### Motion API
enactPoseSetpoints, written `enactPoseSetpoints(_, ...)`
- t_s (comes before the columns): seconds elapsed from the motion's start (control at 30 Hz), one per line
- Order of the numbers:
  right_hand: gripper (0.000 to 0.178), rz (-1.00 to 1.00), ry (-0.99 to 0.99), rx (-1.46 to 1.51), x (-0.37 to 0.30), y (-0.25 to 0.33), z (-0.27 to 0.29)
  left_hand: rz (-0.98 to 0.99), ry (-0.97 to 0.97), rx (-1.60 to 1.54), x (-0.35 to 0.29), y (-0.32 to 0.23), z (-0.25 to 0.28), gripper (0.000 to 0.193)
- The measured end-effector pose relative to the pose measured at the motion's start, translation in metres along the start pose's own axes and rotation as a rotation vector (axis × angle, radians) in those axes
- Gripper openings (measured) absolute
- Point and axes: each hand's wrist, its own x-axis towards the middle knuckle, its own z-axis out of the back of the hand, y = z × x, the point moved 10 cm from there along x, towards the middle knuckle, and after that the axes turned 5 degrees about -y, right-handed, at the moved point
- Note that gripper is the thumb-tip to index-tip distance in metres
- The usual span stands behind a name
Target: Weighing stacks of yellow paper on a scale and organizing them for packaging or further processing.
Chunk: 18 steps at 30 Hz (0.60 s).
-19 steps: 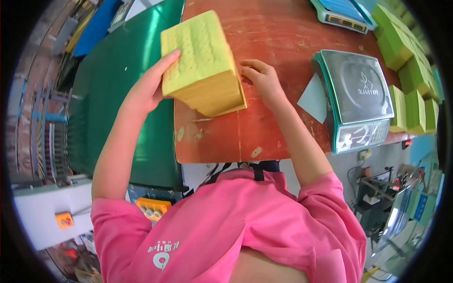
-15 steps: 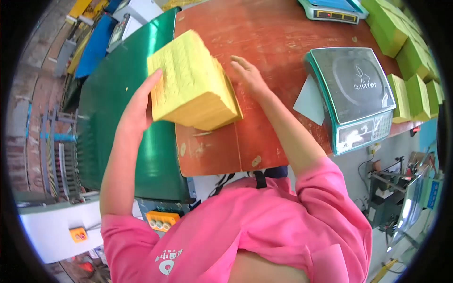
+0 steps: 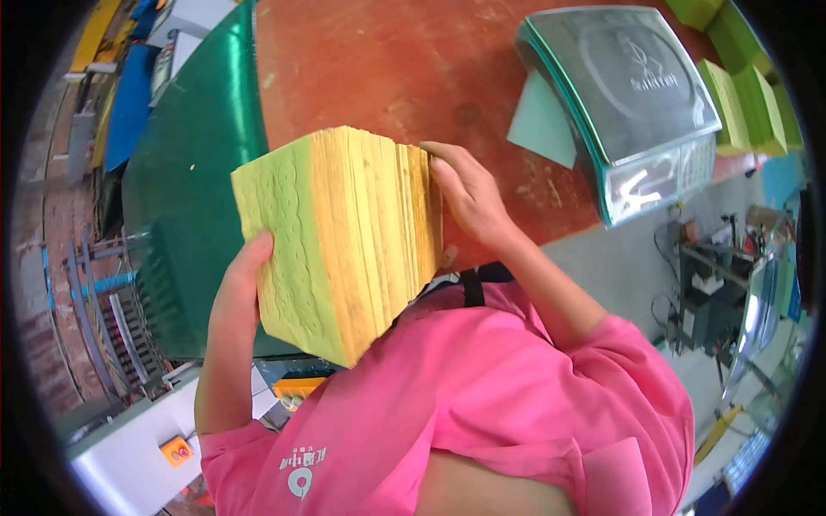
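A thick block of rough yellow paper sheets (image 3: 366,236) is held up and tilted close to my body, its layered edges facing up and toward me. My left hand (image 3: 239,284) grips its left face, the thumb lying on the dimpled yellow-green surface and the other fingers hidden behind. Against the block's right side rests my right hand (image 3: 471,196), fingers bent along the far right edge. Between them my two hands clasp the block, above the border of the red tabletop (image 3: 370,69) and the green surface (image 3: 185,224).
A scale with a clear cover (image 3: 619,95) stands at the right, a pale sheet (image 3: 544,120) partly under it. Beyond it are several yellow-green paper blocks (image 3: 731,107). An orange box with buttons (image 3: 297,391) sits below the green surface. A black equipment stand (image 3: 714,284) is at far right.
The block of yellow paper has come off the tabletop area toward my body and been turned so its layered edges show. My right hand, apart from it before, now touches its right side.
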Motion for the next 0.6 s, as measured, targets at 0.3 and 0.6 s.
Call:
enactPoseSetpoints(0.3,0.027,-1.083,0.092,0.621,-0.208,-0.08,0.008,0.044,0.223,0.056,0.015,-0.001,-0.031,0.06)
enactPoseSetpoints(0.6,0.039,-0.968,0.117,1.213,-0.2,-0.065,-0.006,0.125,0.563,0.172,-0.016,0.026,-0.105,0.065)
